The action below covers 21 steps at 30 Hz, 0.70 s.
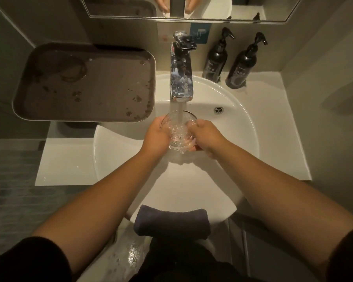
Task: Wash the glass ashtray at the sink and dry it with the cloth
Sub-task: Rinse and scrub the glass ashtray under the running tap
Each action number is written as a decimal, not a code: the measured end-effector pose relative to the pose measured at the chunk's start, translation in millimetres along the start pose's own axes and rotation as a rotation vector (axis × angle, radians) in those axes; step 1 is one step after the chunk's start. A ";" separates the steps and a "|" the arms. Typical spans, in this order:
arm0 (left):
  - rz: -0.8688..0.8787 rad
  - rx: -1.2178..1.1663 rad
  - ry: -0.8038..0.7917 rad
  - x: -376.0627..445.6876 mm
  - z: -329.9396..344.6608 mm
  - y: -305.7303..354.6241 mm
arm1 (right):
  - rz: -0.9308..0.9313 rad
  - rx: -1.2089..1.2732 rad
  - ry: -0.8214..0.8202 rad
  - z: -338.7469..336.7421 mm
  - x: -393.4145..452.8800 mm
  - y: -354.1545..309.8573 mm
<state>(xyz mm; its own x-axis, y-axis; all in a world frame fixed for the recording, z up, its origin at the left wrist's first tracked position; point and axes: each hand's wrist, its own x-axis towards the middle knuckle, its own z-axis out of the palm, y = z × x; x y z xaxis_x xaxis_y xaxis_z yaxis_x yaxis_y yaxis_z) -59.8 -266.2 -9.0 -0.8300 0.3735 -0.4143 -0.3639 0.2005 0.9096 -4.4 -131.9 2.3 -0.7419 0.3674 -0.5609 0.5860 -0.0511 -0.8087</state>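
The glass ashtray (178, 130) sits under the tap's (181, 78) stream over the sink (243, 127), left hand (158, 136) and right hand (205, 137) fingers clamped on opposite sides. The folded cloth (171, 222) lies on the sink's near rim, roughly equally near either hand.

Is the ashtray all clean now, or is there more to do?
Not yet. The tap is running, and both the left hand and the right hand hold the glass ashtray under the stream, so washing is in hand. Drying is left: the dark cloth lies untouched on the sink's near rim.
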 end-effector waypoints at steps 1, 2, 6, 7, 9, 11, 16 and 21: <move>-0.083 -0.149 -0.071 -0.7 -1.7 -0.3 | -0.097 -0.114 0.039 -2.3 0.1 0.1; -0.177 -0.291 -0.168 -1.6 -4.6 -0.3 | -0.189 -0.247 0.083 -4.7 -0.6 1.4; -0.436 -0.496 -0.292 -1.8 -11.2 5.0 | -0.565 -0.579 0.169 -8.2 -10.8 12.1; -0.467 -0.500 -0.259 -0.8 -9.4 6.4 | -0.670 -0.644 0.178 -8.3 -13.1 14.6; -0.487 -0.537 -0.215 -0.7 -4.5 10.9 | -0.813 -0.734 0.180 -9.7 -15.1 18.0; -0.462 -0.582 -0.166 1.4 -1.3 14.6 | -0.890 -0.761 0.168 -13.1 -14.4 18.8; -0.222 -0.613 -0.099 5.9 1.8 12.2 | -0.563 -0.349 -0.020 -18.3 -12.0 19.8; 0.065 -0.374 -0.195 9.7 -5.6 3.4 | 0.000 0.631 -0.227 -24.0 -10.4 6.6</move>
<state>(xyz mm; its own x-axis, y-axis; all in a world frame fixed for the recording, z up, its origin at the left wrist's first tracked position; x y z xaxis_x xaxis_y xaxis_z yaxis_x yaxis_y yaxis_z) -71.4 -267.0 -9.8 -0.7738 0.5461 -0.3210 -0.4717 -0.1585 0.8674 15.0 -113.8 7.0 -0.8324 0.1668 -0.5285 0.3343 -0.6094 -0.7189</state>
